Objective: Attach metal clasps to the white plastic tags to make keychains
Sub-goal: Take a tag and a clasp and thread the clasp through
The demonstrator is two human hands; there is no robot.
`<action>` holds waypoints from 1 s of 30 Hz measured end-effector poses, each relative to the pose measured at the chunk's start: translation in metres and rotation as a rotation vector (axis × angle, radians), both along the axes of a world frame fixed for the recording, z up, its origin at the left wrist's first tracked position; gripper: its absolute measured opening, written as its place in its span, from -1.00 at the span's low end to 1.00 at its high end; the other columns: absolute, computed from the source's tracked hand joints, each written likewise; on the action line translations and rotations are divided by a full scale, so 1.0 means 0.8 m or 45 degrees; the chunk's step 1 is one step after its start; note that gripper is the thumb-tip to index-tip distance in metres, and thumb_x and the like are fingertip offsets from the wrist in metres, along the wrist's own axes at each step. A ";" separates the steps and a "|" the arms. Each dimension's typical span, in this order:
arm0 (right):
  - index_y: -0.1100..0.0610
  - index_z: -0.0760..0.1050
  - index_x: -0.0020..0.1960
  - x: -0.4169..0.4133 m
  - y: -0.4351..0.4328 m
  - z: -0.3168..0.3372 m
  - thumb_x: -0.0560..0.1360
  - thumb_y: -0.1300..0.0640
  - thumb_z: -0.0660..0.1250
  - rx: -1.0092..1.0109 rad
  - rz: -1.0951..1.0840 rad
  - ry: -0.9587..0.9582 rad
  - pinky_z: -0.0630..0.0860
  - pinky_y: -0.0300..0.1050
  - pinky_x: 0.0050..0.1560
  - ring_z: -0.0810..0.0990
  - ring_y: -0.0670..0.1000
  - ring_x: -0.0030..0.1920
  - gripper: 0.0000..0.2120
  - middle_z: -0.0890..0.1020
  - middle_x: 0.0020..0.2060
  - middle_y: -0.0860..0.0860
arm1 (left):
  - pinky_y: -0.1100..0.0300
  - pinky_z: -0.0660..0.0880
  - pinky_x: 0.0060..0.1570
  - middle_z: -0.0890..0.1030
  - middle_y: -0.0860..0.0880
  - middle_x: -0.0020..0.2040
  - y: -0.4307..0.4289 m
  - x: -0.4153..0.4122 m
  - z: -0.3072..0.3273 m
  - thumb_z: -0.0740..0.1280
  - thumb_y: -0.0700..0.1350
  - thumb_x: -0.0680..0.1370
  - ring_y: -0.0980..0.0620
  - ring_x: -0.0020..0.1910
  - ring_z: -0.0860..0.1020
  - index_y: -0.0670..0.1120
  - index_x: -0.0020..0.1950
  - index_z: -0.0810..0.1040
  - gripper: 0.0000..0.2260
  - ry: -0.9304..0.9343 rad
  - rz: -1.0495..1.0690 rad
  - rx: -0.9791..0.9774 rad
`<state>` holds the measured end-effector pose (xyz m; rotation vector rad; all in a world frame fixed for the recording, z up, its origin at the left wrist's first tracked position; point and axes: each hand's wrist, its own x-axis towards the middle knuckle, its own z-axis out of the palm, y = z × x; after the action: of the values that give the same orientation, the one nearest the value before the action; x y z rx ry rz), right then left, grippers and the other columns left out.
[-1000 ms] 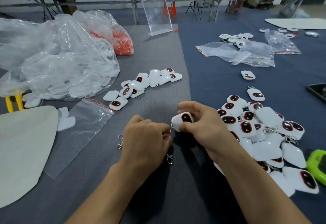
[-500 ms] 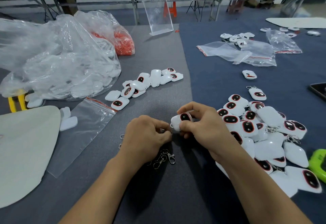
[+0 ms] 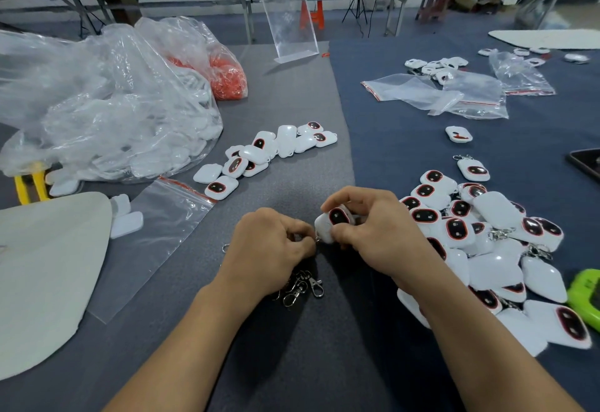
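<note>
My right hand (image 3: pixel 376 233) grips a white plastic tag (image 3: pixel 331 221) with a dark red-rimmed oval on its face, just above the grey mat. My left hand (image 3: pixel 269 249) has its fingers curled and pinches a small metal clasp ring (image 3: pixel 315 239) against the tag's left corner. A small heap of loose metal clasps (image 3: pixel 302 286) lies under my left wrist. A row of tags without clasps (image 3: pixel 259 155) lies further back on the mat. A pile of tags with clasps (image 3: pixel 480 243) lies to the right of my right hand.
A big clear bag of white parts (image 3: pixel 97 113) and a bag of orange pieces (image 3: pixel 227 77) fill the left. An empty zip bag (image 3: pixel 156 239) and a white board (image 3: pixel 42 275) lie near left. More bags (image 3: pixel 454 93), a phone (image 3: pixel 587 161) and a green object (image 3: pixel 587 298) sit right.
My left hand has moved right and closed up against the tag, and the loose clasps under its wrist have come into sight. My right hand has kept the tag in about the same place.
</note>
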<state>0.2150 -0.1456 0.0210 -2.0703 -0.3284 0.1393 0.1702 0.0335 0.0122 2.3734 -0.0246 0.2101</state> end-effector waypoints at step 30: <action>-0.07 0.64 -0.09 -0.021 0.011 0.032 0.46 0.21 0.43 -0.369 0.012 -0.096 0.65 -0.04 -0.08 0.66 0.02 -0.24 -0.83 0.70 -0.19 0.00 | 0.43 0.32 -0.42 0.42 0.13 -0.57 -0.004 0.000 0.003 0.47 -0.03 0.44 0.17 -0.50 0.43 0.12 -0.08 0.74 -0.91 0.008 -0.113 0.183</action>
<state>0.1982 -0.1366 0.0467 -2.3651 -0.3820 0.1200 0.1701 0.0302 0.0146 2.5097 -0.1462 0.1627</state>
